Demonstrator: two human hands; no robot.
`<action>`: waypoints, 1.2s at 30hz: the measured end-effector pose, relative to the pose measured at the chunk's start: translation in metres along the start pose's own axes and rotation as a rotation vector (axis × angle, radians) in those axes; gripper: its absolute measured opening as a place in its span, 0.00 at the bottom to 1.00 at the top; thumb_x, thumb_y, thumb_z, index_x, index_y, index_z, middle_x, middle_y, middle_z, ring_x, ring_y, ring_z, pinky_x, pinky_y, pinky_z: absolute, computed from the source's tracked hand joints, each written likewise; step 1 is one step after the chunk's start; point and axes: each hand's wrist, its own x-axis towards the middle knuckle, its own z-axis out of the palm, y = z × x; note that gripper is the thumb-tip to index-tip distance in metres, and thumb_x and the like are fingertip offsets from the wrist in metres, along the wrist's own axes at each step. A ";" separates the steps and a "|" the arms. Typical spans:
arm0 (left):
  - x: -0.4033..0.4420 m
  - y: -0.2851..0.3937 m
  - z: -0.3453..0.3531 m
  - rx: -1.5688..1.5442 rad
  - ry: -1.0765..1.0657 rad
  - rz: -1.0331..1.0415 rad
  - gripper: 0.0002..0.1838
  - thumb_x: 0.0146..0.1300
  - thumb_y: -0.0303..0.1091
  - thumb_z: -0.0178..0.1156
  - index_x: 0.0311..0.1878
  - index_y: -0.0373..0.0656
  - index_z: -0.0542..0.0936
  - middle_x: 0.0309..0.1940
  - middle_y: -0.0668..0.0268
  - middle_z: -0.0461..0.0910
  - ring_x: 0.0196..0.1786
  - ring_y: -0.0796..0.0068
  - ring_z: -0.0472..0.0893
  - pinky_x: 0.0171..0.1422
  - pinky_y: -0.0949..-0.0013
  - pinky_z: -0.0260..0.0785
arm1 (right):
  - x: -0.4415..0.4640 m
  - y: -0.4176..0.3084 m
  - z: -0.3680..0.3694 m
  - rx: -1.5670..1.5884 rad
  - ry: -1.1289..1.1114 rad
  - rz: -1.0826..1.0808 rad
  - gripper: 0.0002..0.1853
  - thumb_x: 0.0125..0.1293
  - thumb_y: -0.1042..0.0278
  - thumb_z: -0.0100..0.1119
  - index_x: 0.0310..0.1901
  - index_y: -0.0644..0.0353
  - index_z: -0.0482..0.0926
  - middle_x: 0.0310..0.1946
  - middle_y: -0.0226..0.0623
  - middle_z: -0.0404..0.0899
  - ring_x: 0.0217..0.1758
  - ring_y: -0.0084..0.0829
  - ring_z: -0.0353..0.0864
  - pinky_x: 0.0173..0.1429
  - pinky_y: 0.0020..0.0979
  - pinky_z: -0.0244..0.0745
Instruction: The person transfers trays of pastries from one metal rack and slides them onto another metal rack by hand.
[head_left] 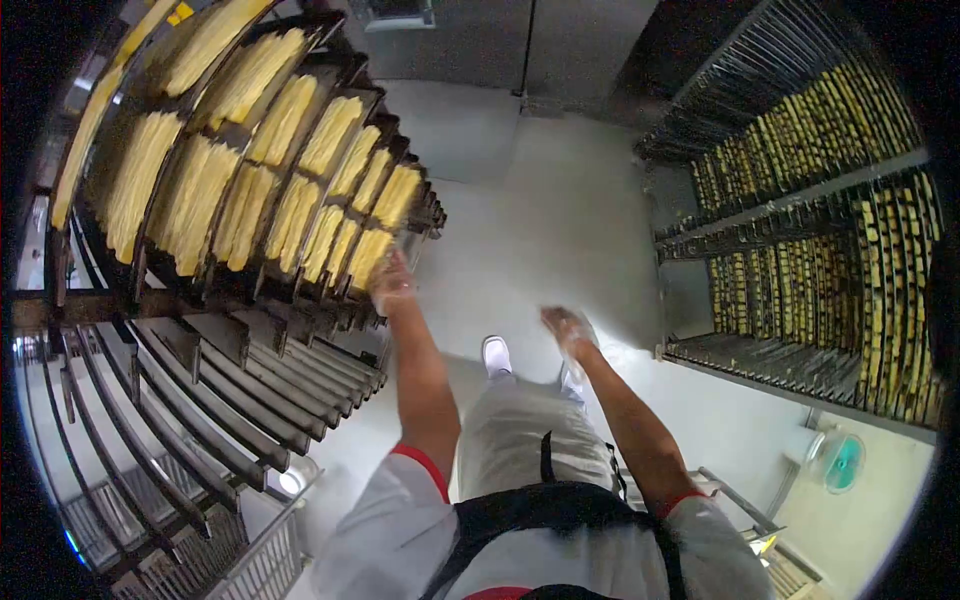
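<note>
My left hand (392,285), in a thin clear glove, is raised at the near lower corner of a tall rack on the left. It is against or close beside the end of a tray of yellow strips (371,258); motion blur hides its fingers and whether they grip the tray. More flat yellow strips (205,200) lie in rows on the rack's stacked dark trays (235,130). My right hand (568,332), also gloved and somewhat blurred, hangs over the floor in front of me. Its fingers look loosely stretched out, and nothing shows in them.
Below the loaded trays, the left rack has bare dark rails (215,390). On the right stands another rack (790,235), densely filled with yellow-and-dark pieces. Grey floor (530,200) runs between them to dark panels (580,50). A round fan-like object (843,462) is at lower right.
</note>
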 end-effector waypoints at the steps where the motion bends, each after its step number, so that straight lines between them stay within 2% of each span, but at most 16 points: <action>1: 0.031 0.013 -0.014 0.728 -0.128 0.109 0.27 0.69 0.47 0.39 0.61 0.34 0.66 0.67 0.53 0.60 0.69 0.51 0.58 0.72 0.46 0.51 | -0.027 0.014 0.005 -0.209 -0.031 0.037 0.23 0.74 0.55 0.35 0.62 0.61 0.65 0.63 0.41 0.68 0.65 0.37 0.67 0.70 0.34 0.60; 2: 0.063 0.026 -0.028 1.181 -0.204 0.278 0.27 0.69 0.46 0.38 0.60 0.33 0.66 0.70 0.55 0.56 0.73 0.54 0.53 0.74 0.46 0.46 | -0.048 0.025 0.011 -0.349 -0.095 0.088 0.24 0.75 0.55 0.33 0.63 0.61 0.64 0.63 0.42 0.67 0.65 0.38 0.67 0.70 0.34 0.60; 4: 0.098 0.044 -0.003 -0.430 -0.203 -0.202 0.24 0.68 0.42 0.40 0.59 0.33 0.67 0.70 0.54 0.54 0.74 0.58 0.51 0.77 0.52 0.40 | -0.064 0.017 -0.014 -0.115 -0.013 0.509 0.28 0.70 0.42 0.41 0.48 0.63 0.77 0.37 0.46 0.81 0.41 0.41 0.80 0.49 0.39 0.73; 8: 0.015 -0.053 0.010 0.130 -0.604 -0.235 0.20 0.65 0.37 0.46 0.55 0.34 0.69 0.61 0.53 0.65 0.66 0.58 0.63 0.72 0.51 0.52 | -0.224 0.138 0.026 0.442 0.298 0.869 0.23 0.65 0.45 0.54 0.34 0.62 0.78 0.23 0.38 0.77 0.24 0.32 0.76 0.30 0.33 0.73; 10: -0.085 -0.131 0.063 0.244 -0.651 -0.542 0.20 0.65 0.38 0.48 0.54 0.34 0.70 0.57 0.54 0.70 0.60 0.58 0.69 0.68 0.53 0.59 | -0.290 0.148 0.012 0.845 0.461 1.193 0.20 0.64 0.48 0.57 0.31 0.61 0.77 0.21 0.35 0.75 0.21 0.27 0.74 0.26 0.31 0.71; 14: -0.335 -0.271 0.228 0.346 -1.182 -1.033 0.28 0.65 0.42 0.53 0.61 0.32 0.67 0.58 0.49 0.72 0.59 0.58 0.74 0.64 0.56 0.66 | -0.339 0.180 0.011 1.029 0.764 0.709 0.17 0.61 0.51 0.61 0.34 0.59 0.77 0.25 0.33 0.78 0.24 0.26 0.76 0.28 0.28 0.70; 15: -0.397 -0.287 0.265 0.311 -1.480 -0.878 0.27 0.70 0.41 0.45 0.62 0.27 0.63 0.61 0.42 0.67 0.63 0.48 0.69 0.67 0.53 0.64 | -0.340 0.175 -0.003 1.101 0.815 0.680 0.18 0.61 0.50 0.60 0.36 0.59 0.77 0.27 0.34 0.79 0.26 0.26 0.76 0.30 0.29 0.71; 17: -0.502 -0.354 0.334 0.556 -1.768 -0.606 0.20 0.68 0.37 0.48 0.55 0.29 0.70 0.56 0.43 0.71 0.60 0.51 0.73 0.64 0.56 0.67 | -0.354 0.117 -0.090 1.256 0.791 0.762 0.19 0.63 0.51 0.59 0.41 0.62 0.77 0.32 0.36 0.81 0.31 0.28 0.79 0.36 0.30 0.73; 20: -0.588 -0.430 0.418 0.651 -1.509 -0.888 0.17 0.68 0.34 0.46 0.50 0.31 0.73 0.52 0.46 0.74 0.57 0.55 0.74 0.61 0.57 0.69 | -0.366 0.086 -0.137 1.235 0.811 0.729 0.22 0.63 0.51 0.58 0.44 0.66 0.77 0.35 0.40 0.82 0.33 0.29 0.80 0.39 0.30 0.74; 22: -0.615 -0.480 0.442 0.803 -1.552 -0.739 0.15 0.67 0.35 0.48 0.50 0.34 0.74 0.54 0.50 0.73 0.59 0.58 0.73 0.62 0.61 0.69 | -0.392 0.091 -0.158 1.283 0.878 0.655 0.19 0.62 0.51 0.59 0.40 0.61 0.78 0.34 0.37 0.82 0.33 0.29 0.80 0.38 0.31 0.75; 23: -0.621 -0.503 0.450 0.994 -1.724 -0.408 0.15 0.67 0.35 0.50 0.50 0.36 0.75 0.55 0.52 0.73 0.60 0.60 0.72 0.62 0.62 0.68 | -0.410 0.096 -0.167 1.270 0.937 0.565 0.19 0.62 0.52 0.58 0.42 0.61 0.77 0.35 0.38 0.82 0.34 0.29 0.80 0.38 0.32 0.75; 24: -0.623 -0.516 0.457 1.321 -1.935 0.289 0.14 0.67 0.36 0.51 0.50 0.37 0.76 0.57 0.54 0.73 0.61 0.61 0.71 0.62 0.64 0.68 | -0.428 0.098 -0.180 1.273 0.933 0.556 0.19 0.62 0.52 0.58 0.42 0.61 0.77 0.35 0.38 0.82 0.34 0.29 0.80 0.38 0.32 0.75; 25: -0.636 -0.486 0.455 1.856 -1.911 1.265 0.14 0.66 0.36 0.53 0.51 0.40 0.76 0.59 0.58 0.73 0.63 0.64 0.70 0.63 0.66 0.68 | -0.444 0.099 -0.194 1.321 1.033 0.566 0.19 0.62 0.51 0.57 0.43 0.61 0.77 0.35 0.38 0.82 0.34 0.29 0.80 0.39 0.33 0.75; 28: -0.610 -0.469 0.438 1.636 -1.904 1.010 0.16 0.63 0.38 0.57 0.53 0.46 0.78 0.57 0.60 0.75 0.61 0.62 0.72 0.63 0.63 0.67 | -0.475 0.110 -0.235 1.392 1.278 0.472 0.22 0.63 0.49 0.54 0.46 0.62 0.76 0.36 0.39 0.81 0.35 0.31 0.80 0.43 0.36 0.75; 30: -0.616 -0.376 0.414 1.639 -1.792 0.950 0.16 0.52 0.26 0.55 0.45 0.45 0.83 0.47 0.59 0.81 0.45 0.60 0.81 0.47 0.62 0.73 | -0.477 0.085 -0.279 1.504 1.451 0.252 0.27 0.65 0.46 0.52 0.52 0.64 0.73 0.40 0.40 0.80 0.40 0.33 0.78 0.51 0.38 0.72; 36: -0.471 -0.245 0.290 0.668 -1.599 0.619 0.17 0.55 0.25 0.55 0.49 0.35 0.79 0.51 0.55 0.78 0.52 0.61 0.78 0.57 0.64 0.68 | -0.443 -0.027 -0.371 1.777 1.129 -0.137 0.33 0.68 0.43 0.47 0.61 0.67 0.62 0.56 0.48 0.70 0.56 0.41 0.72 0.60 0.40 0.67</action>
